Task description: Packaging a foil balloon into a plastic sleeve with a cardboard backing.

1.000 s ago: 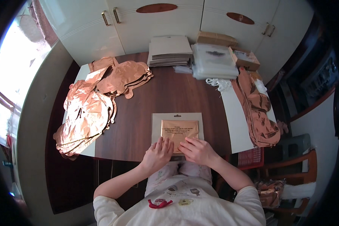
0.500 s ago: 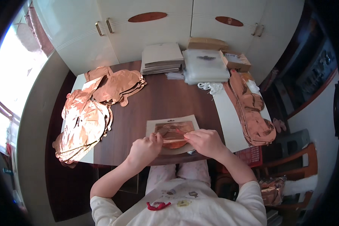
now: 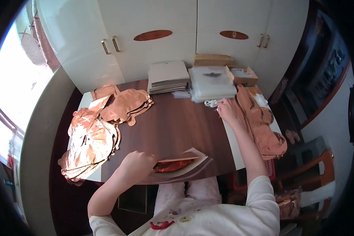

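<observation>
My left hand [image 3: 137, 164] is closed on the left side of a flat packet [image 3: 198, 160], which is tilted at the table's near edge. Folded copper-coloured foil [image 3: 173, 165] shows within the packet's grey card and clear film. Its left end is hidden behind my left hand. My right hand [image 3: 227, 110] reaches far across to a small bundle of white cord [image 3: 210, 103], its fingers pinched together at the bundle's right end. Just beyond that hand lies a stack of clear plastic bags [image 3: 212, 84].
Layered copper foil shapes [image 3: 91, 139] cover the table's left side; more foil shapes [image 3: 261, 129] lie along its right. Grey cards [image 3: 168, 76] are stacked at the back, beside a small open cardboard box [image 3: 243, 74]. White cabinets [image 3: 157, 15] stand behind; a wooden chair [image 3: 322, 167] is at right.
My right hand has left the packet and moved far and right to the white cord. The packet has tilted up in my left hand. The view has shifted slightly.
</observation>
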`<state>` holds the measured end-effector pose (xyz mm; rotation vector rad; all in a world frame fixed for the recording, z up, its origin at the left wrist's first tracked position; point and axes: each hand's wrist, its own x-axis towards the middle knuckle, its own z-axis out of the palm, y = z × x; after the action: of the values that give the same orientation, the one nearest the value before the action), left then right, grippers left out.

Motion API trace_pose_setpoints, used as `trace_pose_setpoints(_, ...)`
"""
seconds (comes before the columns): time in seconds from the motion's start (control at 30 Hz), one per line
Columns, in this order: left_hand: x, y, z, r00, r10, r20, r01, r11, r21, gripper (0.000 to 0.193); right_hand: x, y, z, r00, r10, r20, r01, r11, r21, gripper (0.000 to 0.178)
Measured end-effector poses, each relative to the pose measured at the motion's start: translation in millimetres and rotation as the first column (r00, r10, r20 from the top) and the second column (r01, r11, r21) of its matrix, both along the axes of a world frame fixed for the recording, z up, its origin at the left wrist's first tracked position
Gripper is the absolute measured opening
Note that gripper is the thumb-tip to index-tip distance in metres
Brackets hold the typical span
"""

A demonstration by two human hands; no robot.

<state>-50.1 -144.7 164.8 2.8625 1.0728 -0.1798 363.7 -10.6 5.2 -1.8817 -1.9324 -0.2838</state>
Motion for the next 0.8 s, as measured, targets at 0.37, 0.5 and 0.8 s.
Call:
trace_pose_setpoints(0.37,1,0,-6,0.998,0.052,0.042,-0.05,0.997,-0.052,0.007,19,28,21,0.999,-0.004,-0.053,-0.007,0.979,-0.205,0.01)
trace_pose_setpoints(0.5,-2,2,-5,0.999,0.049,0.025,-0.047,0.998,-0.049,0.007,12,37,8,0.993,-0.027,-0.114,0.012,0.991,-0.132,0.011)
trace_pose_setpoints(0.8,3,13,4,1.0,0.002,0.0,-0.002,0.994,-0.11,0.011,-6,-2,83,0.174,0.05,-0.984,-0.259,0.966,0.003,0.02)
